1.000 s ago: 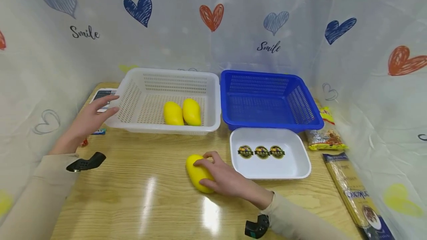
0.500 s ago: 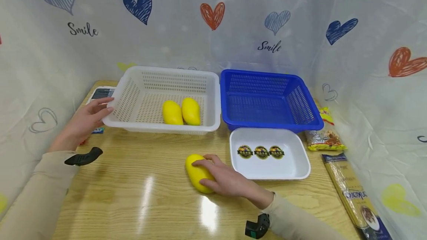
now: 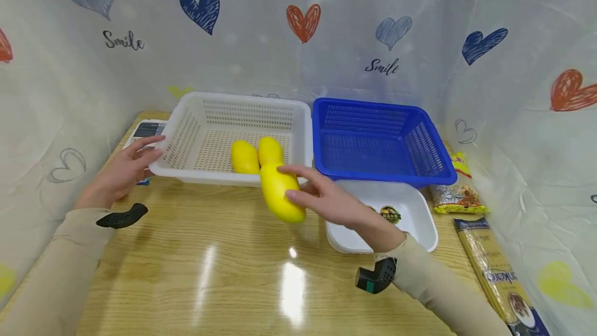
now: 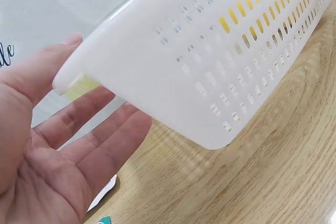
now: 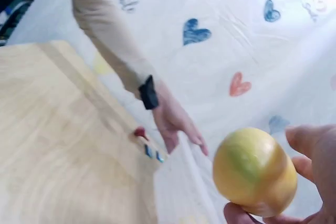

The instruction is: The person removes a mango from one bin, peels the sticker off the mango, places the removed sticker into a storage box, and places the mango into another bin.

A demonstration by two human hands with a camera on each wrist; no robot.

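My right hand (image 3: 336, 201) holds a yellow mango (image 3: 282, 193), thumb and fingers around it, raised off the table at the front rim of a white plastic basket (image 3: 224, 178). In the right wrist view the mango (image 5: 254, 171) shows end-on, with fingertips against its sides. Two more mangoes, one on the left (image 3: 244, 157) and one on the right (image 3: 270, 150), lie in the basket; the held one partly covers the right one. At the basket's left end, my left hand (image 3: 121, 172) holds the rim. In the left wrist view the thumb is at the rim and the fingers (image 4: 115, 145) reach below it.
A blue basket (image 3: 382, 175) stands to the right of the white one. Before it is a white tray (image 3: 415, 222) with round stickers. Farther right lie a snack bag (image 3: 459, 193) and a long yellow packet (image 3: 494, 268). A printed curtain (image 3: 336, 30) hangs behind the table (image 3: 186, 284).
The right hand has lifted the mango from the table and carried it up to the white basket's front rim. The left hand has closed in on the basket's left end.
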